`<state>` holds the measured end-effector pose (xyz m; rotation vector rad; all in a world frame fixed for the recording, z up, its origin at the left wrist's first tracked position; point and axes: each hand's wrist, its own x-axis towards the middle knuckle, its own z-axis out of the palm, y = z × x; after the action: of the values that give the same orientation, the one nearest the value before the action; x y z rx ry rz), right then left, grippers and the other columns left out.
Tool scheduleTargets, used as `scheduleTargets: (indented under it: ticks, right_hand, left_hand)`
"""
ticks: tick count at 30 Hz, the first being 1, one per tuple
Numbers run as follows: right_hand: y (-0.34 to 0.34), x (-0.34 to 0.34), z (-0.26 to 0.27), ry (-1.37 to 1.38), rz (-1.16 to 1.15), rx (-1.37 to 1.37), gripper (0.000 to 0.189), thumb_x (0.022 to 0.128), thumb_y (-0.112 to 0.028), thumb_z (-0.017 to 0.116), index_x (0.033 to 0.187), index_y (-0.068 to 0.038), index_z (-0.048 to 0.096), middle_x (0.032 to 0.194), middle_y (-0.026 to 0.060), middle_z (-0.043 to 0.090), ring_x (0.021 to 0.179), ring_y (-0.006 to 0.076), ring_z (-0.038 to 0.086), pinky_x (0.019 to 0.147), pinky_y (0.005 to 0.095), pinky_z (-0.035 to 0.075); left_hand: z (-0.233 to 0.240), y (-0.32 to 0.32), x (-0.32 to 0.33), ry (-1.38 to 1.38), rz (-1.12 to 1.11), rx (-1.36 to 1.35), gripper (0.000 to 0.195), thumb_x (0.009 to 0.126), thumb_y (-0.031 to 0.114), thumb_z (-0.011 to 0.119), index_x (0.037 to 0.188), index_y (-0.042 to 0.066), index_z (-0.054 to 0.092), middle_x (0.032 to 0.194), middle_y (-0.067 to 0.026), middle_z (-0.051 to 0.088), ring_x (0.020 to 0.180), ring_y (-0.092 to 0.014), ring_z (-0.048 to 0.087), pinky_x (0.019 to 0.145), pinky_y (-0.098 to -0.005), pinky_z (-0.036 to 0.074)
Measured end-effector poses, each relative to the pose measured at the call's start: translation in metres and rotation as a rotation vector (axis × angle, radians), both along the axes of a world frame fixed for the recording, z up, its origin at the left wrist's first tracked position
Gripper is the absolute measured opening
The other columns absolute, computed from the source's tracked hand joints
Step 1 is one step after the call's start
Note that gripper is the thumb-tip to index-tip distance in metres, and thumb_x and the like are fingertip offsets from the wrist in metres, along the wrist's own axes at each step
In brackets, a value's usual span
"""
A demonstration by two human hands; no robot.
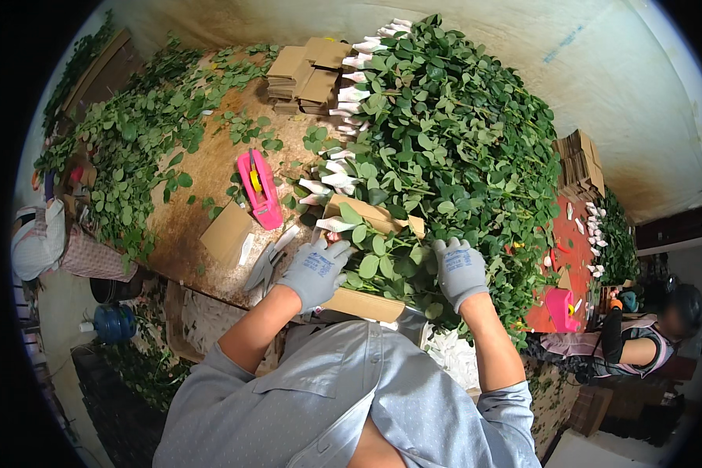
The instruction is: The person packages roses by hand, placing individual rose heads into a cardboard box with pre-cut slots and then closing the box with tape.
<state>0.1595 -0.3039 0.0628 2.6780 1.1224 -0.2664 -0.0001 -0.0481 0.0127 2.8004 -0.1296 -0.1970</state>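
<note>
Before me a bunch of leafy rose stems (380, 260) lies on corrugated cardboard, with a brown flap (362, 304) on the near side and another (374, 215) on the far side. My left hand (319, 272), in a grey glove, is at the bunch's flower end, by a white-netted bud (335, 224) and a partly covered pinkish bloom. My right hand (461, 272), also gloved, rests among the leaves farther right. Both hands' palms and undersides are hidden, so any grip is unclear. Pruning shears (263, 266) lie left of my left hand.
A pink tape dispenser (260, 190) and a cardboard piece (228, 231) sit on the wooden table (181, 225). Stacked cardboard (307, 76) stands behind. A large heap of netted roses (456, 128) fills the right. A person (626, 345) is at a red table; another (47, 240) is at far left.
</note>
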Motion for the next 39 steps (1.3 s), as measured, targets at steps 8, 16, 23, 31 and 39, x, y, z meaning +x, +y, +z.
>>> scheduleTargets:
  ticks: [8, 16, 23, 31, 39]
  right_hand:
    - [-0.003, 0.003, -0.008, 0.068, 0.018, 0.111, 0.022, 0.090, -0.019, 0.064, 0.109, -0.008, 0.064, 0.103, 0.0179, 0.067, 0.100, 0.0380, 0.065, 0.083, 0.0467, 0.055]
    - [-0.009, -0.017, 0.031, 0.040, 0.123, 0.238, 0.030, 0.088, -0.015, 0.064, 0.116, -0.006, 0.061, 0.104, 0.0172, 0.067, 0.098, 0.0365, 0.064, 0.085, 0.0463, 0.051]
    - [-0.004, -0.024, 0.063, -0.186, 0.102, 0.179, 0.027, 0.084, -0.010, 0.061, 0.111, -0.009, 0.062, 0.099, 0.0130, 0.065, 0.097, 0.0315, 0.062, 0.081, 0.0430, 0.048]
    - [-0.022, 0.012, -0.048, -0.160, 0.103, -0.052, 0.025, 0.088, -0.014, 0.059, 0.114, -0.011, 0.062, 0.104, 0.0136, 0.066, 0.099, 0.0316, 0.064, 0.080, 0.0439, 0.050]
    - [0.025, -0.028, 0.045, -0.189, 0.137, 0.280, 0.041, 0.079, -0.013, 0.069, 0.119, -0.011, 0.063, 0.109, 0.0122, 0.065, 0.102, 0.0303, 0.063, 0.083, 0.0432, 0.051]
  left_hand:
    - [0.005, 0.000, 0.002, 0.084, -0.010, 0.040, 0.047, 0.090, 0.028, 0.065, 0.132, 0.008, 0.060, 0.134, -0.0073, 0.055, 0.117, -0.031, 0.052, 0.093, -0.0468, 0.048]
    - [0.007, -0.001, 0.005, 0.119, -0.042, 0.140, 0.035, 0.084, 0.019, 0.064, 0.117, 0.007, 0.067, 0.117, -0.0143, 0.065, 0.113, -0.033, 0.059, 0.088, -0.0461, 0.051]
    - [-0.002, 0.000, -0.001, 0.019, 0.045, -0.024, 0.048, 0.087, 0.025, 0.067, 0.133, 0.010, 0.061, 0.127, -0.0115, 0.061, 0.114, -0.035, 0.056, 0.091, -0.0497, 0.049]
    - [-0.002, -0.001, -0.001, -0.008, -0.002, -0.020, 0.050, 0.092, 0.028, 0.066, 0.137, 0.008, 0.058, 0.137, -0.0066, 0.055, 0.114, -0.029, 0.054, 0.094, -0.0463, 0.047]
    - [0.001, -0.002, -0.003, -0.002, 0.001, 0.013, 0.049, 0.094, 0.031, 0.063, 0.137, 0.008, 0.059, 0.136, -0.0082, 0.056, 0.114, -0.030, 0.053, 0.093, -0.0463, 0.047]
